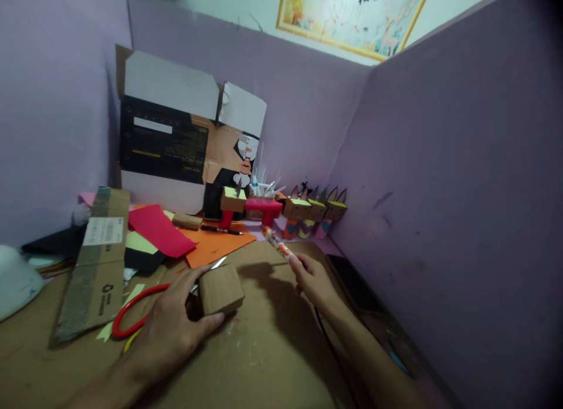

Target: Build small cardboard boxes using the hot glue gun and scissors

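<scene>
My left hand (169, 327) is wrapped around a small brown cardboard box (220, 288) that rests on the cardboard-covered desk (272, 350); thumb on its near side, fingers over its far side. My right hand (314, 280) is closed on a glue stick (278, 243) with a white and orange label, its tip pointing up and away to the left, a little right of the box. Red-handled scissors (136, 312) lie just left of my left hand, their blades reaching behind the box.
A folded cardboard strip with a white label (94, 262) lies at the left. Red (158, 227) and orange paper sheets (211, 244), a black pen (222, 229), small cardboard figures (314, 209) and a flattened carton (176, 139) stand at the back. Purple partition walls enclose the desk.
</scene>
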